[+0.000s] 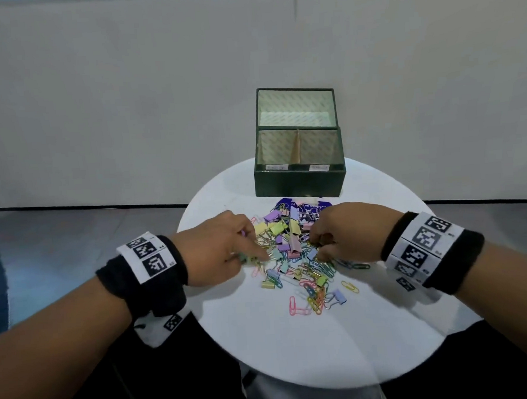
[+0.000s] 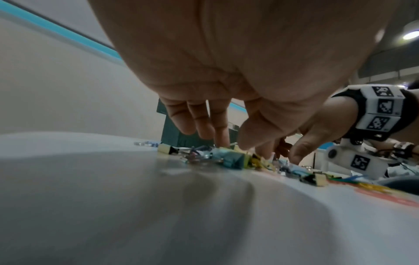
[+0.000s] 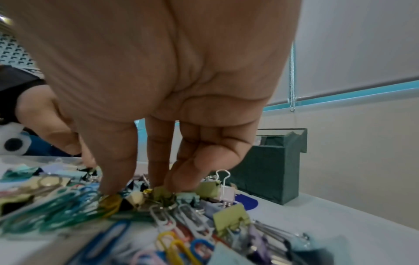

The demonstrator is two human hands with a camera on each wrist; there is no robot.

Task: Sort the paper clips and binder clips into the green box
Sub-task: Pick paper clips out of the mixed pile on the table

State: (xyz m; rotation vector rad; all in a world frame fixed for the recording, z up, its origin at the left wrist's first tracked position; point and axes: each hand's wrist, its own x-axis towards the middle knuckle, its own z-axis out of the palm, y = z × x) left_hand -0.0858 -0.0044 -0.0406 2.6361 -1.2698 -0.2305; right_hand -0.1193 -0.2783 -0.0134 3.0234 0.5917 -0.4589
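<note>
A heap of pastel paper clips and binder clips point(image 1: 293, 259) lies in the middle of the round white table point(image 1: 296, 351). Behind it stands the green box point(image 1: 299, 181), its lid up and two labelled front compartments showing. My left hand point(image 1: 253, 258) reaches into the heap's left edge; in the left wrist view its thumb and forefinger point(image 2: 231, 147) pinch at a teal and yellow binder clip point(image 2: 229, 158). At the heap's right side my right hand point(image 1: 319, 248) has its thumb and fingertips point(image 3: 136, 188) pinched down around an olive binder clip point(image 3: 163, 196).
A dark blue printed card point(image 1: 284, 205) lies under the heap just in front of the box. Loose paper clips point(image 1: 311, 298) trail toward me from the heap. The table edge curves close on both sides, with grey floor and a pale wall beyond.
</note>
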